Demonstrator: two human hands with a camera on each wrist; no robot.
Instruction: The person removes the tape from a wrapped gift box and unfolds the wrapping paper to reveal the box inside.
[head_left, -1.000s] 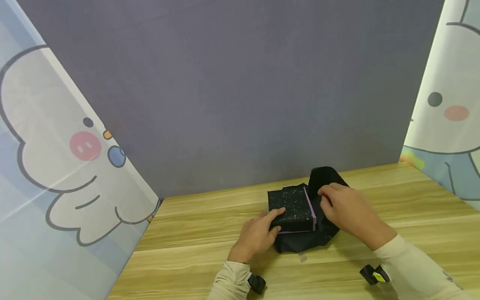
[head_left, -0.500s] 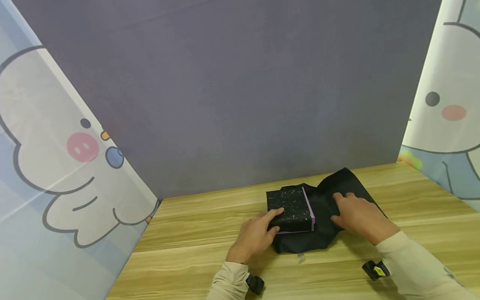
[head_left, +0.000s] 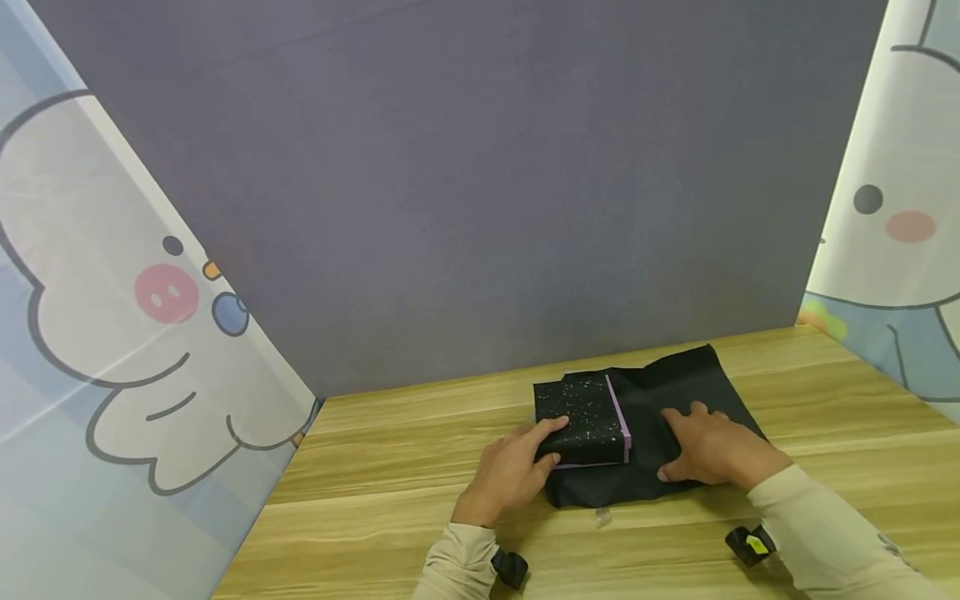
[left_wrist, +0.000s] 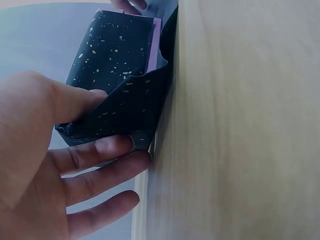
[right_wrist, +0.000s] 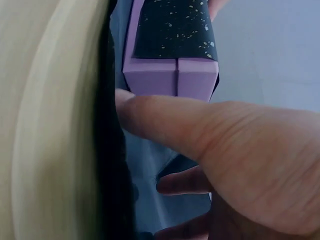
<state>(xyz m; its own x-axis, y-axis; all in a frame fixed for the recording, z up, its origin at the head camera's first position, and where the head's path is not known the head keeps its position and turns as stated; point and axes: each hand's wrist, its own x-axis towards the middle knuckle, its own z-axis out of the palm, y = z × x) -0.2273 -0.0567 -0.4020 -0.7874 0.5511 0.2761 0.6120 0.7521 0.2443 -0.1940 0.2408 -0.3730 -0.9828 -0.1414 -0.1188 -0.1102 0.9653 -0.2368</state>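
Observation:
A purple box [right_wrist: 150, 82] lies on a sheet of black wrapping paper [head_left: 693, 375]. Its speckled side [head_left: 585, 404] is folded over the box top, leaving a purple end bare toward the right. My left hand [head_left: 506, 471] grips the box's left end through the paper. In the left wrist view the thumb lies over the top and the index finger against the folded side [left_wrist: 125, 112]. On the plain black side of the sheet, right of the box, rests my right hand [head_left: 712, 446] with fingers spread. Its thumb [right_wrist: 160, 115] lies near the purple end in the right wrist view.
The wood-grain table [head_left: 375, 475] ends at a grey back panel [head_left: 480, 208]. Cartoon-printed curtains [head_left: 168, 367] flank both sides. A small clear strip [head_left: 603, 517] sticks out at the paper's near edge. Black devices [head_left: 750, 546] are strapped at both wrists.
The right part of the paper, raised and curled before, now lies spread out flat to the right. My right hand has let go of its edge, moved down and opened. The left hand stays put.

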